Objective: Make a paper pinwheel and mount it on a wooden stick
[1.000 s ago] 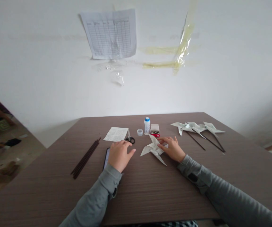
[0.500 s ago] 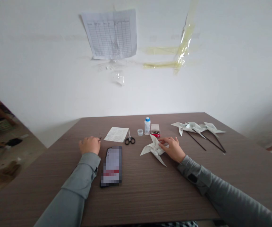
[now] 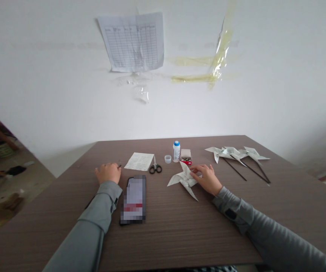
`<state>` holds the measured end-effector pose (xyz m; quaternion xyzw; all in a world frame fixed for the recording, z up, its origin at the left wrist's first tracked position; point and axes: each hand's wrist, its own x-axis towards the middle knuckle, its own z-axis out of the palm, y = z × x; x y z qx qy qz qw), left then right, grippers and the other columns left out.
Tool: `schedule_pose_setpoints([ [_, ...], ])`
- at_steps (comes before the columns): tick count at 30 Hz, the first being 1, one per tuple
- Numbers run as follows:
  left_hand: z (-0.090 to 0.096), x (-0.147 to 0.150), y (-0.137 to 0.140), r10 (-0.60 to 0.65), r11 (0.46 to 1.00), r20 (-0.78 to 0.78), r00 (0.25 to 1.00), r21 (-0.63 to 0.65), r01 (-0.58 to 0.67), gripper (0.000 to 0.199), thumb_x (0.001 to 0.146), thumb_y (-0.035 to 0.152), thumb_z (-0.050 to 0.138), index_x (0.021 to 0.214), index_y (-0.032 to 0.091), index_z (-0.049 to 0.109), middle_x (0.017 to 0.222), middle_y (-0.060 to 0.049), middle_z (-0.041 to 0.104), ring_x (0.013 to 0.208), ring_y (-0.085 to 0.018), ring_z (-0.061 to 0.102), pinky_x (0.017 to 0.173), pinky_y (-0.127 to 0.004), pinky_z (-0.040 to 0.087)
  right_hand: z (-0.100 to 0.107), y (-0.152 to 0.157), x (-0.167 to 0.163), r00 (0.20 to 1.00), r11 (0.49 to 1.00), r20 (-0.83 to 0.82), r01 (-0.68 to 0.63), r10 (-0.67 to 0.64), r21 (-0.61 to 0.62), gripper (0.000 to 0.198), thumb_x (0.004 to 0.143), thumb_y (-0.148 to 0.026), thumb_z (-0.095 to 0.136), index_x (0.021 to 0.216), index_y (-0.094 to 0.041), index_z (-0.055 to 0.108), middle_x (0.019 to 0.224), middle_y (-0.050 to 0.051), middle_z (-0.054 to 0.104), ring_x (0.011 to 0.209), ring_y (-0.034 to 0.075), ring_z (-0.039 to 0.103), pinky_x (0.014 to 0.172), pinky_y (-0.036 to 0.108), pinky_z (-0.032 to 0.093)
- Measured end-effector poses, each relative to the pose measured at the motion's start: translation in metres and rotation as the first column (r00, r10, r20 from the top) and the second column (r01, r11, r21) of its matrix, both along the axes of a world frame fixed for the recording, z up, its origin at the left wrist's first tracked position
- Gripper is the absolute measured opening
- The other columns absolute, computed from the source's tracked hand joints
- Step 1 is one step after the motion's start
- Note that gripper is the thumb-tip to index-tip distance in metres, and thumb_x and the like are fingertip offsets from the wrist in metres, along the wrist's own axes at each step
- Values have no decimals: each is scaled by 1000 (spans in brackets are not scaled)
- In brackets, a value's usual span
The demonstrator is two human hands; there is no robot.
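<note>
My right hand (image 3: 207, 178) pinches the edge of a folded paper pinwheel (image 3: 187, 177), which lies on the table without a stick showing on it. My left hand (image 3: 108, 173) is closed over a thin dark stick (image 3: 119, 166). Only the stick's tip pokes out by the fingers, and a dark piece also shows beside the left sleeve. Between the hands lies a phone (image 3: 134, 200) with its screen blurred. Black-handled scissors (image 3: 155, 168) rest against a printed paper square (image 3: 139, 161) ahead of the phone.
A white bottle with a blue cap (image 3: 176, 152), a small clear cup (image 3: 168, 159) and a red box of small metal pins (image 3: 186, 156) stand near the back. Several finished pinwheels (image 3: 238, 153) on dark sticks lie at the right. The wall (image 3: 66, 94) rises behind the table.
The left hand and forearm have shifted very slightly, and a dark piece now shows beside the left sleeve. The pinwheel has turned or slid a touch under the right hand.
</note>
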<state>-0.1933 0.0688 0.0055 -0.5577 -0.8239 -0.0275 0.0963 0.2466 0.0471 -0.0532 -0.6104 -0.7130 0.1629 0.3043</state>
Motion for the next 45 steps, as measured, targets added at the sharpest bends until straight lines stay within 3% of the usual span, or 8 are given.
schedule_pose_setpoints([
  [4,-1,3,3,14,1000,6,1000,-1,-14,49,117,25,58,133,22,105,155,-26,93,148,-45,81,131,-64,56,0,0,1,1000,1000,4,-21,21,-8,30,110,-39,76,131,-31,97,124,11,98,142,43,87,153,90,31],
  [12,-3,7,8,16,1000,29,999,14,-17,39,108,22,69,125,23,104,156,-24,94,151,-45,79,133,-64,55,1,-1,0,1000,1000,6,-13,13,0,29,108,-40,77,127,-33,97,123,10,97,138,43,88,153,88,34],
  [24,-1,14,3,-16,996,40,999,91,13,53,114,17,54,133,20,103,157,-26,92,150,-45,79,142,-72,49,-4,2,3,1000,1000,23,-18,18,14,34,108,-45,73,130,-33,96,121,10,99,141,43,86,152,84,39],
  [29,9,25,-2,-130,975,94,987,193,110,49,114,18,55,121,23,103,164,-21,89,153,-46,74,151,-78,40,-1,1,2,999,1000,42,-14,14,-8,33,109,-43,72,131,-33,96,123,10,99,142,44,86,152,84,38],
  [35,15,56,-9,-307,926,114,945,265,269,37,112,16,63,100,28,96,158,-13,93,157,-43,70,156,-81,33,3,-1,0,1000,1000,31,-4,4,-13,33,108,-43,73,129,-33,96,121,10,99,141,43,86,151,84,40],
  [39,12,83,-18,-411,889,109,905,267,371,34,115,17,66,99,29,94,161,-11,93,162,-42,70,157,-81,34,-1,-1,3,1000,1000,30,-5,4,20,31,108,-43,73,127,-35,96,120,8,99,139,43,87,149,82,43],
  [45,-4,121,-39,-547,820,116,829,271,504,29,113,16,73,98,29,95,155,-12,96,162,-41,73,158,-81,38,-4,1,6,999,1000,37,-7,7,12,32,109,-43,73,129,-33,96,122,11,99,141,44,86,151,86,37],
])
